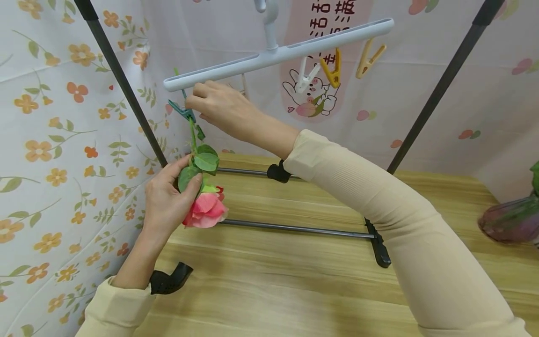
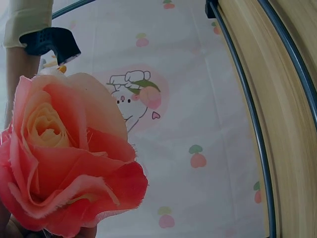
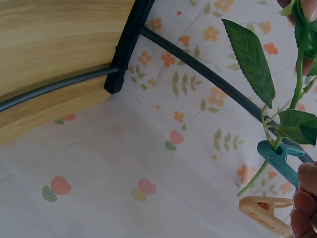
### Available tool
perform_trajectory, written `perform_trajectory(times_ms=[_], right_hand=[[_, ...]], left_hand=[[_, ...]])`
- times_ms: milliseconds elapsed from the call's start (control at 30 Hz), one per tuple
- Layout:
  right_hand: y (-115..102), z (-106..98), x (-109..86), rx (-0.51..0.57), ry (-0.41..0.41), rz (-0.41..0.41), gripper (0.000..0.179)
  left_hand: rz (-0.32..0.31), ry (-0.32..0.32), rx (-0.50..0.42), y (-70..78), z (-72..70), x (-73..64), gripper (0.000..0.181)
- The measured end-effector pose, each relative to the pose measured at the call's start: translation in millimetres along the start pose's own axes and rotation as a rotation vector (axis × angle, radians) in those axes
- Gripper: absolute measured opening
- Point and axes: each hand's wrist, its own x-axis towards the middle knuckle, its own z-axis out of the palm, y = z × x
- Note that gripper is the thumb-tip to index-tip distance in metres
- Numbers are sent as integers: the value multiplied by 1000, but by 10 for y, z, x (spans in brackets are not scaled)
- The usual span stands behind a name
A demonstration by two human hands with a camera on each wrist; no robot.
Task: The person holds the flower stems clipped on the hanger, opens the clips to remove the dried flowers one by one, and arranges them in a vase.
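Note:
A pink artificial rose (image 1: pixel 206 209) hangs head down, its green stem (image 1: pixel 193 133) pointing up. My left hand (image 1: pixel 166 199) holds it by the stem and leaves, just above the bloom. In the left wrist view the rose bloom (image 2: pixel 74 153) hides most of that hand. A teal clothespin (image 1: pixel 184 111) under the left end of the white hanger (image 1: pixel 273 55) has its jaws around the stem. My right hand (image 1: pixel 227 110) pinches this clothespin at its other end. The right wrist view shows the teal clothespin (image 3: pixel 280 158) on the stem, with a beige clothespin (image 3: pixel 265 213) close by.
From the hanger's right half hang a white clothespin (image 1: pixel 306 77) and two yellow ones (image 1: pixel 332 69). Dark rack poles (image 1: pixel 438 93) rise on both sides, with crossbars (image 1: pixel 294 228) low over the wooden table (image 1: pixel 273 290). A purplish vase (image 1: pixel 507 222) stands at right.

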Motion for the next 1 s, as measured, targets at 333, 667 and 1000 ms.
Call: perform_trajectory(times_ms=[333, 667, 1000], right_hand=[[-7, 55, 109, -245, 4, -139, 33], [21, 69, 214, -520, 15, -305, 40], [11, -3, 305, -582, -4, -439, 36]], left_hand=[[-5, 3, 11, 54, -45, -21, 36], [26, 12, 35, 72, -85, -46, 37], [31, 14, 70, 71, -120, -73, 37]])
